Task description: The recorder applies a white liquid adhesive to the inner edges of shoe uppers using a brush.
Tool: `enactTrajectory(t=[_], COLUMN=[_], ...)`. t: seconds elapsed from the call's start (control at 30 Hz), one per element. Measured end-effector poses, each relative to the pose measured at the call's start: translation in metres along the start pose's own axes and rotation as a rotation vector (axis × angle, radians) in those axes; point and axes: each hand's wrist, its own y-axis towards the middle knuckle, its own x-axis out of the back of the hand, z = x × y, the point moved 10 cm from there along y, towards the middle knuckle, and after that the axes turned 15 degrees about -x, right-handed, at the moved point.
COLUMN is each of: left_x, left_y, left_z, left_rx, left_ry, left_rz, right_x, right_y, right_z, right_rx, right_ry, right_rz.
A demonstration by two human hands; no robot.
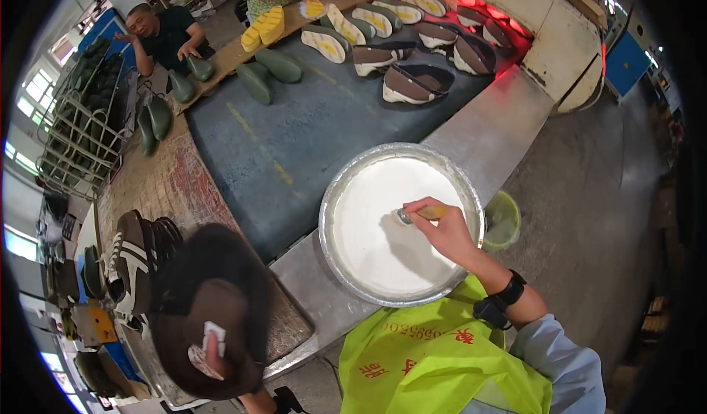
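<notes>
My right hand (442,230) pinches a brush (434,211) with a yellowish handle over a wide metal basin (329,256) of white liquid (372,223). The brush's metal band shows near the liquid's surface; its bristles are hard to make out. At the lower left, my left hand (215,361) grips a dark brown shoe upper (199,311), its thumb against a small white patch. Motion blurs the upper's dark top part. Just beyond it, several brown sneaker uppers (132,259) with pale stripes stand together on a worn wooden board (166,186).
Beyond the basin runs a dark conveyor belt (250,156) carrying shoe uppers (416,84), pale soles (324,44) and green shoe lasts (278,66). Red light glows at a machine (549,39). A green tub (503,221) stands right of the basin. Two people work across the belt.
</notes>
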Motion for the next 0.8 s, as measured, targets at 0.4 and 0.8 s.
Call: enactTrajectory(t=[0.4,0.8], left_x=[-0.145,-0.232], left_y=[0.066,0.015], left_z=[-0.063,-0.135], left_rx=[0.240,1.526], left_ry=[-0.824,-1.302], left_rz=[0.475,1.110], right_x=[0.008,-0.007], right_y=[0.011,-0.011], right_z=[0.016,0.075], right_rx=[-0.018,0.174], right_ry=[0.129,0.209], right_rz=[0.110,0.348])
